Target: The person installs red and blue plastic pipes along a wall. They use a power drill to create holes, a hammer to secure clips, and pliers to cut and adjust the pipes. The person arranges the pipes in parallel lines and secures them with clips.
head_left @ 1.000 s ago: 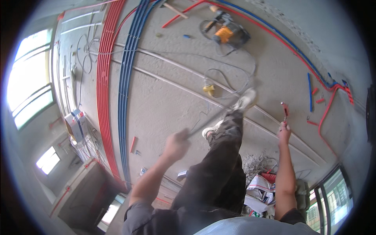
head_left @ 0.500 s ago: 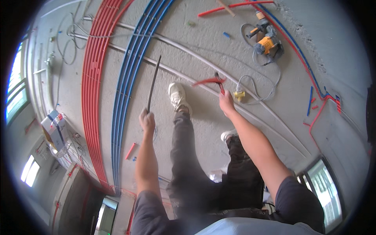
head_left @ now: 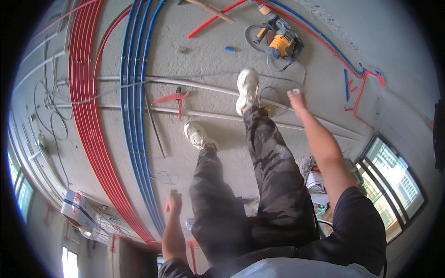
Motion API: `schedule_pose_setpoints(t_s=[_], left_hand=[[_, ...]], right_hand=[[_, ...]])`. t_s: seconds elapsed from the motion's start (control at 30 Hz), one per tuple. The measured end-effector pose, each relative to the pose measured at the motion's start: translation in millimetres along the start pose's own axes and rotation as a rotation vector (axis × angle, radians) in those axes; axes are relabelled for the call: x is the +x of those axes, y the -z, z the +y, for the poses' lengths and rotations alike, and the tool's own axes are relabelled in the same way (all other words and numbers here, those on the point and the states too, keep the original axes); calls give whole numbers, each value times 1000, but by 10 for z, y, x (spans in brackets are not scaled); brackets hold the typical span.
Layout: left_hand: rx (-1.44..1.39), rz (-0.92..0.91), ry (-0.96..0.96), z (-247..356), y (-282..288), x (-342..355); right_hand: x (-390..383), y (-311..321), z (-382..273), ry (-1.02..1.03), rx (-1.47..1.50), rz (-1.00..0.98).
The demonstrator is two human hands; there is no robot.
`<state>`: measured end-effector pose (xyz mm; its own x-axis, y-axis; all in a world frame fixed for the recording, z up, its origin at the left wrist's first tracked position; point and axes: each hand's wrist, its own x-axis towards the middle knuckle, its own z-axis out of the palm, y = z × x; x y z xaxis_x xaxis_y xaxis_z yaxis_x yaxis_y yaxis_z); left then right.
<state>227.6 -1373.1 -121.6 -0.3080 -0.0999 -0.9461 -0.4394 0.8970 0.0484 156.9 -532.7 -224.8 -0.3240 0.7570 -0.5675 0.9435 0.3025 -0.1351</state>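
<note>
On the floor lies a red-handled cutter (head_left: 173, 98) with a dark head, its handles spread across a pale conduit. A long thin dark rod (head_left: 154, 127) rests beside the blue pipes, left of the cutter. My left hand (head_left: 174, 201) hangs low with fingers loosely curled and no tool in it. Just beside it in the picture shows a short red pipe piece (head_left: 167, 206), apparently on the floor behind. My right hand (head_left: 297, 99) is held out to the right above the floor, fingers curled in, with nothing seen in them.
Red pipes (head_left: 88, 97) and blue pipes (head_left: 131, 99) run along the left. Two pale conduits (head_left: 213, 86) cross the floor. A yellow-grey power drill (head_left: 281, 45) with a cord lies far right. A wooden-handled tool (head_left: 211, 10) lies far off. A white box (head_left: 78, 211) stands left.
Both hands have let go: the rod and the red-handled cutter now lie on the floor. The view has turned, my right foot has stepped forward, and my left hand has dropped lower.
</note>
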Motion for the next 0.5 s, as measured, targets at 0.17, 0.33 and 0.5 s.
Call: schedule_pose_setpoints(t_s=[0.17,0.33,0.5], left_hand=[[19,20,7,540,55,-781],[-143,-20,292,628,375,-1714],[-399,-39,579,2093,213,-1981]], right_hand=[[1620,423,271,-65,80,28],[3001,-216,325,-205,340,166],[3865,-344,405,-405,732,-74]])
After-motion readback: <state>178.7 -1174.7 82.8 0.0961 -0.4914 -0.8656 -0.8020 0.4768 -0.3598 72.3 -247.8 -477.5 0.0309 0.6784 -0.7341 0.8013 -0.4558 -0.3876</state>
